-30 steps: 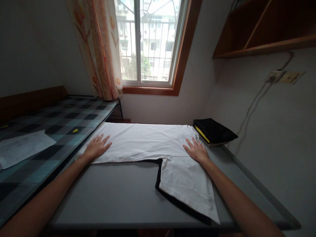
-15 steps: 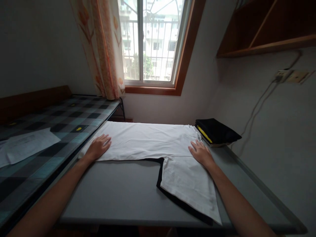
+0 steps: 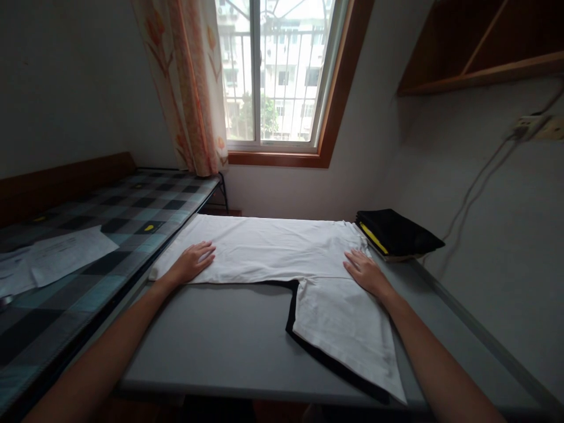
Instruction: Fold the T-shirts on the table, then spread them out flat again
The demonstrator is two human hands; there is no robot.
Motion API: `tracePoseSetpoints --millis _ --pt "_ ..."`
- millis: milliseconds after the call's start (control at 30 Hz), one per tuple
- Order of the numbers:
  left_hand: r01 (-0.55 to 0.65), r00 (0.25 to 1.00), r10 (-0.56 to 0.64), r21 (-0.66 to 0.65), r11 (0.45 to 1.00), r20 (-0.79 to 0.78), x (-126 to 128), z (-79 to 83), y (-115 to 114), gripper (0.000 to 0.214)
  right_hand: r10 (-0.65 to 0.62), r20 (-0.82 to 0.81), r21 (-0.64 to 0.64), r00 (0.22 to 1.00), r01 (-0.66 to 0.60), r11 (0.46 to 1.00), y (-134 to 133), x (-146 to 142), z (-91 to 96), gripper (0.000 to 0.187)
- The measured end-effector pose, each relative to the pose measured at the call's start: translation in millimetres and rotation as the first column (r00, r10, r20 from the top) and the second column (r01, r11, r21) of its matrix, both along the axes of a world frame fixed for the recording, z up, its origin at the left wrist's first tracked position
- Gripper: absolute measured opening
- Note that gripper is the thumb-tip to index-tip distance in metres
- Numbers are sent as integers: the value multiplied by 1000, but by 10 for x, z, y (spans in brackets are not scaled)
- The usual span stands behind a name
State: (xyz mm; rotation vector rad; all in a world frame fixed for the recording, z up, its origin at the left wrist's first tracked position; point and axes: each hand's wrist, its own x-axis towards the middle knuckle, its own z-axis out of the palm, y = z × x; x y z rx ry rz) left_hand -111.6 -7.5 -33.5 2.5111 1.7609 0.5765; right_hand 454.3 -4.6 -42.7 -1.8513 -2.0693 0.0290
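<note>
A white T-shirt (image 3: 273, 249) with a black edge lies folded lengthwise across a grey table (image 3: 220, 341), one sleeve (image 3: 348, 329) spread toward me. My left hand (image 3: 191, 262) rests flat on the shirt's left end, fingers stretched out. My right hand (image 3: 365, 271) lies flat on the shirt's right part, just above the sleeve, fingers apart. Neither hand holds anything.
A folded black garment with a yellow stripe (image 3: 396, 234) sits at the table's far right corner. A bed with a checked cover (image 3: 88, 235) and papers (image 3: 57, 252) runs along the left. Window, curtain (image 3: 189, 88), wall shelf (image 3: 480, 47) and a cable on the right wall.
Both hands have stayed flat on the shirt; the left hand slid slightly rightward along it. The view has shifted a little, so everything sits further right.
</note>
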Motion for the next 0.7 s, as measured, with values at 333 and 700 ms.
tracePoseSetpoints --millis 333,700 --pt "251 968 -252 -12 968 -3 540 139 -123 51 -153 -470 139 869 244 960 22 281 62 47" --pt "665 746 -662 -31 746 74 2005 440 -178 39 -73 -409 129 910 137 982 4 222 61 36"
